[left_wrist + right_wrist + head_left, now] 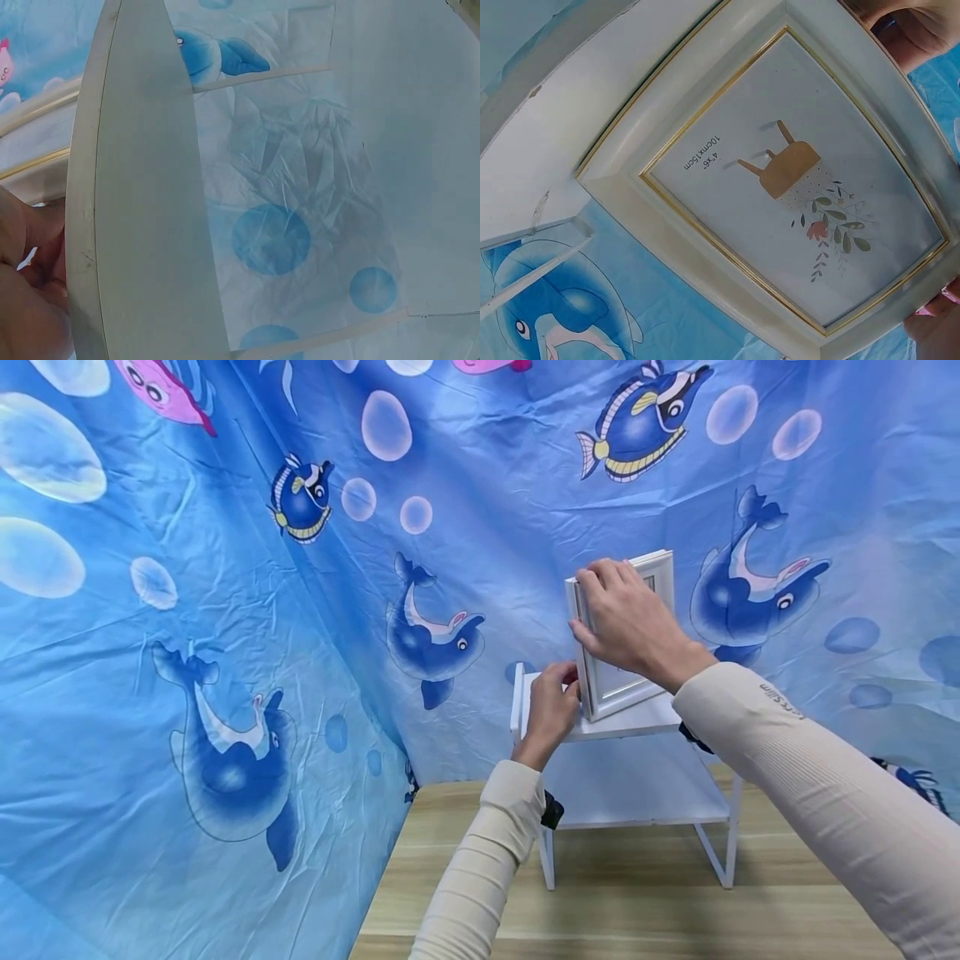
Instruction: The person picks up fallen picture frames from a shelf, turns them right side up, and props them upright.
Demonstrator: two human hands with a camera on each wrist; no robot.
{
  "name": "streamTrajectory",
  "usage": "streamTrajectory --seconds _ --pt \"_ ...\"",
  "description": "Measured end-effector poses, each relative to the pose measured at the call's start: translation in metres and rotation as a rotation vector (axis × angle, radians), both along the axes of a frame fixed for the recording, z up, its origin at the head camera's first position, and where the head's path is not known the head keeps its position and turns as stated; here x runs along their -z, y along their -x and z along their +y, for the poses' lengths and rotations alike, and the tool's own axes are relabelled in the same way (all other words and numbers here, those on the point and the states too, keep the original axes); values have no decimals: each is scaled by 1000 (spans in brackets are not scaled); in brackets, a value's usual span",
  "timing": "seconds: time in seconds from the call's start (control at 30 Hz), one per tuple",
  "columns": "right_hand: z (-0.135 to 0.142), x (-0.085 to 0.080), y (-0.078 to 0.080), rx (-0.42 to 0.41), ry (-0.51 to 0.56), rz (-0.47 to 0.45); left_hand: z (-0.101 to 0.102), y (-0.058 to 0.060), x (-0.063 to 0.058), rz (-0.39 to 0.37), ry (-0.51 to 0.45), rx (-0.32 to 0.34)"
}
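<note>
Standing: white, gold-lined rectangular picture frame (780,217), on white two-tier side table (645,717).
Right hand (628,620): clasping frame's upper left edge.
Left hand (552,708): curled at lower left edge; cannot tell whether gripping.
Backdrop: blue dolphin-printed cloth (337,610).

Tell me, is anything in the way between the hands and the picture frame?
Nothing visible is in the way. The right hand is already holding the picture frame near its top, and the left hand is right at its lower side, though some of those fingertips are hidden.
</note>
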State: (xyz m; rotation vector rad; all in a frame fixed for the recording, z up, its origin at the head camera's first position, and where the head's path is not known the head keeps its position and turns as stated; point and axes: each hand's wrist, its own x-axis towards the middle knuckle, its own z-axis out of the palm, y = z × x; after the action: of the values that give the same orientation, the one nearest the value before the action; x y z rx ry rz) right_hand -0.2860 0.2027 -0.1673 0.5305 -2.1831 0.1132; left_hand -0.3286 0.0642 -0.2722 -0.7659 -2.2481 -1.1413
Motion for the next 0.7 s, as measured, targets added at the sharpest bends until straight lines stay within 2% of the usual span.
streamTrajectory --seconds 0.37,0.7 --pt "4 -2 -3 -28 -1 -44 1 -1 1 21 21 -13" --pt "7 -2 -6 -36 -20 -39 4 -3 2 35 29 -27"
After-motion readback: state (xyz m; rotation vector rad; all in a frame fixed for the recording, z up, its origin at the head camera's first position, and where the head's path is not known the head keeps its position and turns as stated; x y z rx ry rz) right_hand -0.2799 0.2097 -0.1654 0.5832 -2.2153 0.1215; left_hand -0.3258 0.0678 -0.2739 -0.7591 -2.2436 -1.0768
